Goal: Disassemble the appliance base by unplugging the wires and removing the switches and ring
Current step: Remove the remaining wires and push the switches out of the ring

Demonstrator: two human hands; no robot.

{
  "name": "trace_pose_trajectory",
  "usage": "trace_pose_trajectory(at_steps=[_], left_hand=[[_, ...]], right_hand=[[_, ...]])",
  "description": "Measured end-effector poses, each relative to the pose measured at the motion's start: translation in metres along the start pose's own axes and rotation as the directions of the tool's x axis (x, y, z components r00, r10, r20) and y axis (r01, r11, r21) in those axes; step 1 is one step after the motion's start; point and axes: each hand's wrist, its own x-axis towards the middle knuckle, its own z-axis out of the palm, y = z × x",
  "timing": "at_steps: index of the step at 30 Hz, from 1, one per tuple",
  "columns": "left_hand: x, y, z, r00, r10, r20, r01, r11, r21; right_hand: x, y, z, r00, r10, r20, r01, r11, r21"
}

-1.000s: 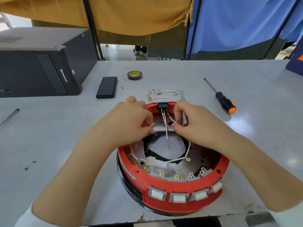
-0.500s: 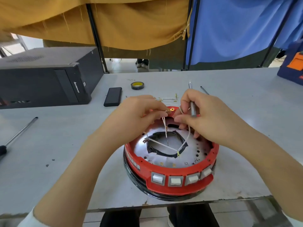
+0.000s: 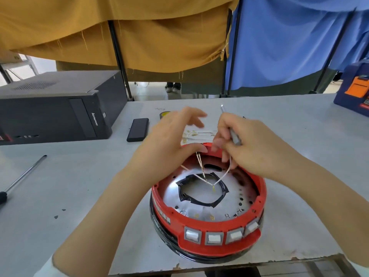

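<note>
The round red appliance base stands on a black ring near the table's front edge. Several white rocker switches line its near wall. Thin white wires with brass terminals hang across the opening inside. My left hand hovers over the far rim with its fingers spread and blurred, the thumb touching the red rim. My right hand grips a thin metal tool above the far rim, and one white wire hangs from under its fingers. The far part of the rim is hidden by both hands.
Loose unplugged wires lie just beyond the base. A black computer case stands at the left, beside a black phone-sized slab and a half-hidden tape roll. A long screwdriver lies far left. A blue and orange box sits far right.
My left hand has let go of the wire terminal it pinched and spread its fingers upward. My right hand still holds the tool. The camera view has tilted up.
</note>
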Motion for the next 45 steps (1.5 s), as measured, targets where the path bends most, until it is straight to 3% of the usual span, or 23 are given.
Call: trace_pose_trajectory(at_steps=[3, 5, 7, 11, 16, 19, 26, 31, 35, 39, 43, 45], left_hand=[[0.004, -0.019, 0.012, 0.967, -0.25, -0.048, 0.244, 0.964, -0.109], [0.003, -0.032, 0.025, 0.884, -0.459, 0.092, 0.468, 0.873, -0.137], [-0.002, -0.042, 0.037, 0.807, -0.534, 0.253, 0.578, 0.803, -0.147], [-0.008, -0.051, 0.043, 0.827, -0.491, 0.274, 0.548, 0.813, -0.198], [-0.009, -0.051, 0.046, 0.849, -0.466, 0.251, 0.498, 0.863, -0.083], [-0.009, -0.052, 0.045, 0.844, -0.486, 0.229, 0.517, 0.85, -0.099], [-0.011, -0.051, 0.044, 0.821, -0.521, 0.235, 0.559, 0.816, -0.145], [-0.008, -0.048, 0.041, 0.828, -0.51, 0.234, 0.548, 0.826, -0.136], [-0.008, -0.046, 0.041, 0.826, -0.507, 0.244, 0.552, 0.816, -0.17], [-0.008, -0.047, 0.041, 0.818, -0.523, 0.239, 0.558, 0.822, -0.11], [-0.009, -0.048, 0.042, 0.806, -0.539, 0.244, 0.574, 0.813, -0.102], [-0.009, -0.047, 0.042, 0.807, -0.54, 0.238, 0.573, 0.814, -0.097]], right_hand=[[0.022, 0.023, -0.015, 0.984, 0.14, -0.105, -0.111, 0.963, 0.246], [0.036, 0.043, -0.022, 0.955, 0.286, -0.072, -0.23, 0.875, 0.425], [0.045, 0.061, -0.022, 0.905, 0.419, 0.076, -0.383, 0.723, 0.574], [0.053, 0.087, -0.012, 0.793, 0.47, 0.387, -0.605, 0.537, 0.588], [0.062, 0.09, -0.006, 0.818, 0.342, 0.463, -0.574, 0.415, 0.706], [0.064, 0.083, -0.005, 0.817, 0.266, 0.512, -0.577, 0.36, 0.733], [0.048, 0.073, -0.002, 0.779, 0.148, 0.609, -0.616, 0.359, 0.701], [0.024, 0.069, -0.001, 0.781, 0.177, 0.599, -0.607, 0.441, 0.661], [0.016, 0.066, -0.001, 0.833, 0.163, 0.528, -0.55, 0.339, 0.763], [0.037, 0.076, 0.0, 0.868, 0.352, 0.351, -0.433, 0.187, 0.882], [0.079, 0.101, 0.01, 0.76, 0.593, 0.267, -0.304, -0.04, 0.952], [0.1, 0.113, 0.02, 0.699, 0.663, 0.268, -0.327, -0.038, 0.944]])
